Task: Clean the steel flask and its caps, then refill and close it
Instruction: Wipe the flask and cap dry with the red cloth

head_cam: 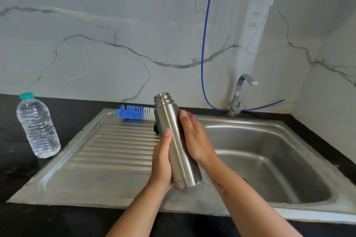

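Observation:
A steel flask (174,140) with an uncapped threaded mouth is held upright, tilted slightly left, above the sink's drainboard edge. My left hand (161,161) presses against its left side near the base. My right hand (194,140) lies against its right side, higher up. A dark cap (156,129) peeks out on the drainboard behind the flask, mostly hidden. Behind the flask, at the drainboard's back edge, lies a blue and white bottle brush (135,112).
A clear plastic water bottle (37,127) with a teal cap stands on the black counter at left. The steel sink (269,159) basin lies to the right, with a tap (240,92) behind it and a blue hose (204,44) hanging down the marble wall.

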Demonstrator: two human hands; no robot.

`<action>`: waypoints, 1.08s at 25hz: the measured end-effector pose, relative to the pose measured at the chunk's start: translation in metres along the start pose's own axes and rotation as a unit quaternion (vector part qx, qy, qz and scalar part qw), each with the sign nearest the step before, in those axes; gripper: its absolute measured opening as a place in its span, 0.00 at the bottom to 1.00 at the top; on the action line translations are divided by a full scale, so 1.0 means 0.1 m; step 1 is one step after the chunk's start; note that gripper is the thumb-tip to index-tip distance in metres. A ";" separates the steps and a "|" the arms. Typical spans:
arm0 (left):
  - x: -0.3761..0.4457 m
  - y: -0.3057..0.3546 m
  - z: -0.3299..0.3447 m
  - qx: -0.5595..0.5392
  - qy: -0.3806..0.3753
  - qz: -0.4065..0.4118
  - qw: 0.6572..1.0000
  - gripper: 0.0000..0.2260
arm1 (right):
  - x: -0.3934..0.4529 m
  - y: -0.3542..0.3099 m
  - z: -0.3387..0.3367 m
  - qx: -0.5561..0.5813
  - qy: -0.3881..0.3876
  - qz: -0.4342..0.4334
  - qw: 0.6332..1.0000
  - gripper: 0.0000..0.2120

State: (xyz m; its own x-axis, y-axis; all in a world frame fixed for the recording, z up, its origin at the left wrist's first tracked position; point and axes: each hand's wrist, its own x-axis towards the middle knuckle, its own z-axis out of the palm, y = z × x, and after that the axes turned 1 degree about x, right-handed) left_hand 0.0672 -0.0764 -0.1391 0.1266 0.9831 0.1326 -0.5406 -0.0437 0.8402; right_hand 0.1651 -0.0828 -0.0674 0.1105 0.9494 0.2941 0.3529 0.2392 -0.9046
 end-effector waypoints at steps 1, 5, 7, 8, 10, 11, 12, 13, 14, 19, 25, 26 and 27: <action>0.01 -0.01 -0.01 -0.004 0.003 0.013 1.000 0.28 | -0.11 0.06 0.03 -0.007 0.000 0.004 1.000 0.19; 0.02 0.00 -0.08 0.065 0.067 0.072 0.993 0.31 | -0.42 0.28 0.07 -0.068 -0.008 0.008 0.998 0.28; 0.03 -0.01 -0.09 0.089 0.093 0.083 0.988 0.30 | -0.56 0.38 0.03 -0.051 0.000 0.005 0.999 0.25; 0.04 0.00 -0.09 0.087 0.101 0.088 0.987 0.28 | -0.63 0.42 0.02 -0.035 0.000 0.001 0.999 0.23; 0.06 0.00 -0.08 0.074 0.110 0.073 0.988 0.23 | -0.74 0.49 0.03 -0.045 -0.002 -0.030 0.999 0.26; 0.05 0.00 -0.06 0.062 0.109 0.059 0.990 0.22 | -0.78 0.51 0.05 -0.086 0.003 -0.065 0.994 0.30; 0.04 -0.01 -0.05 0.053 0.101 0.043 0.993 0.20 | -0.79 0.52 0.09 -0.143 0.017 -0.105 0.984 0.33; 0.04 -0.03 -0.04 0.046 0.084 0.030 0.995 0.19 | -0.77 0.52 0.13 -0.197 0.036 -0.143 0.969 0.35; 0.03 -0.05 -0.03 0.044 0.069 0.018 0.997 0.19 | -0.72 0.49 0.15 -0.243 0.050 -0.175 0.953 0.34; -0.02 -0.05 0.00 0.093 0.045 0.108 0.989 0.22 | -0.42 0.28 0.07 -0.082 0.038 -0.089 0.992 0.25; -0.07 0.07 -0.04 0.106 0.106 0.185 0.971 0.18 | -0.45 0.40 0.05 -0.089 -0.002 0.037 0.995 0.33; -0.05 0.11 -0.06 0.103 0.128 0.186 0.969 0.17 | -0.47 0.41 0.06 -0.095 -0.012 0.048 0.994 0.33; -0.02 0.13 -0.09 0.108 0.150 0.192 0.964 0.16 | -0.49 0.42 0.09 -0.084 -0.021 0.057 0.995 0.33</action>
State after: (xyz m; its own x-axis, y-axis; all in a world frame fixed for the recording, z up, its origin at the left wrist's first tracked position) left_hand 0.0520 -0.0776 -0.1332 -0.3117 0.8927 0.3255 -0.3103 -0.4194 0.8531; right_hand 0.1658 -0.1174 -0.1223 0.1207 0.9769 0.1763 0.4902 0.0957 -0.8663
